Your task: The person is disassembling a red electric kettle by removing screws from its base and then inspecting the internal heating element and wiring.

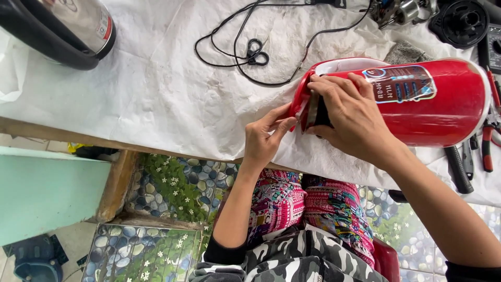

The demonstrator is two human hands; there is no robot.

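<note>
A red electric kettle (433,109) lies on its side on the white cloth-covered table (172,89), its lid end facing left. My right hand (350,117) is wrapped over the lid end, fingers gripping the rim and a dark part there. My left hand (267,137) sits just left of it, fingertips pinching the edge of the red lid (299,107). What sits between the fingers is partly hidden.
A steel and black kettle (68,28) lies at the far left. A black cable (250,49) loops across the cloth. Pliers with red handles (488,143), a screwdriver (458,168) and dark parts (462,21) crowd the right side. Patterned floor tiles lie below.
</note>
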